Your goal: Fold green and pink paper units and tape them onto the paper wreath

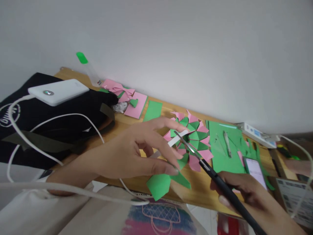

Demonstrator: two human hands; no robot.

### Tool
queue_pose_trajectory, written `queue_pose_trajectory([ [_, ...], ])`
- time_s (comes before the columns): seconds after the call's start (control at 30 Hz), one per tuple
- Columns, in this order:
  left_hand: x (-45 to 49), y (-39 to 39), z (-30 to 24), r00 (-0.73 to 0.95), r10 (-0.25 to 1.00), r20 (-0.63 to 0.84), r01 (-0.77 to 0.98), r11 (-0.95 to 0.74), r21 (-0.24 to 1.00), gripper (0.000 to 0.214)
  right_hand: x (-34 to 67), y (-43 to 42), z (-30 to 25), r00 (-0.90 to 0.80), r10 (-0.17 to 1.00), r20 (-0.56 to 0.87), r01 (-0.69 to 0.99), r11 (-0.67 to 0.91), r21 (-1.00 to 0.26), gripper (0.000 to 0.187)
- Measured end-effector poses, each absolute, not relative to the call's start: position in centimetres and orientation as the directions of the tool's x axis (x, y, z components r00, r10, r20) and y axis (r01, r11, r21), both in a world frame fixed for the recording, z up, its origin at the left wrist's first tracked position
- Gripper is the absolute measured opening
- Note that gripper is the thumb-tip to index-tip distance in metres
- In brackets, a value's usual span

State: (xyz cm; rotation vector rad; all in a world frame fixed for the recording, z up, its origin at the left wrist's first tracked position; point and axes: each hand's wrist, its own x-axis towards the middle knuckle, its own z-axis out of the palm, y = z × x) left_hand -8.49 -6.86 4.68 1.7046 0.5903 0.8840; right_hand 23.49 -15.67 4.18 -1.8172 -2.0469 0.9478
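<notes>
My left hand (144, 148) is closed, its thumb and a finger pinching a folded green paper piece (160, 184). A narrow white strip (174, 140) runs under its fingers, and the index fingertip rests near the strip's far end. From the right, my right hand (246, 189) grips black tweezers (220, 181) with a slender metal tip. That tip lies across the white strip; whether it pinches the strip I cannot tell. Just behind, on the wooden table, lies a round flower-like ornament (194, 140) of folded green and pink paper, partly hidden by my left hand and the tweezers.
A white power bank (58, 91) sits on a black bag (93, 107), its cable looping across the left. Pink paper (138, 107) and green sheets (223, 153) lie along the table. A phone (256, 171) and a power strip (256, 133) are at right, a clear green-capped bottle (91, 73) behind.
</notes>
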Motion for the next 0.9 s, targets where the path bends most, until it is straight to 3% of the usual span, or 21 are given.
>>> queue_pose_trajectory([
  [0.13, -8.6, -6.9, 4.6, 0.560, 0.780, 0.279, -0.061, -0.297, 0.953, 0.010, 22.7, -15.3, 3.9, -0.213, 0.947, -0.241, 0.829, 0.045, -0.557, 0.028],
  [0.23, -9.2, -6.9, 4.2, 0.555, 0.790, 0.259, -0.029, -0.293, 0.956, 0.013, 21.5, -14.6, 4.0, -0.269, 0.882, -0.386, 0.840, 0.019, -0.543, 0.026],
  [0.33, -10.5, -7.0, 3.1, 0.521, 0.833, 0.188, 0.104, -0.280, 0.954, 0.007, 21.0, -14.0, 3.8, -0.252, 0.869, -0.427, 0.838, -0.025, -0.545, 0.033],
  [0.43, -12.2, -6.9, 1.6, 0.381, 0.912, 0.152, 0.283, -0.271, 0.920, 0.006, 21.5, -14.0, 3.0, -0.191, 0.893, -0.407, 0.818, -0.085, -0.569, 0.034],
  [0.5, -13.3, -6.7, 0.5, 0.304, 0.942, 0.144, 0.451, -0.275, 0.849, 0.016, 22.0, -14.3, 2.3, -0.151, 0.909, -0.389, 0.795, -0.122, -0.594, 0.036],
  [0.63, -15.1, -6.4, -1.5, 0.275, 0.957, 0.088, 0.764, -0.273, 0.585, 0.027, 23.4, -15.1, 1.1, 0.056, 0.937, -0.344, 0.774, -0.259, -0.578, 0.045],
  [0.7, -15.8, -6.4, -2.2, 0.314, 0.948, 0.045, 0.815, -0.293, 0.499, 0.024, 24.4, -15.6, 0.7, 0.225, 0.919, -0.324, 0.776, -0.371, -0.511, 0.050],
  [0.77, -16.2, -6.6, -2.6, 0.382, 0.922, 0.061, 0.779, -0.357, 0.515, 0.019, 25.6, -15.9, 0.4, 0.370, 0.883, -0.288, 0.796, -0.462, -0.392, 0.052],
  [0.9, -15.9, -6.7, -2.4, 0.429, 0.891, 0.149, 0.660, -0.422, 0.622, 0.019, 28.1, -16.0, -0.7, 0.537, 0.807, -0.244, 0.835, -0.550, 0.020, 0.048],
])
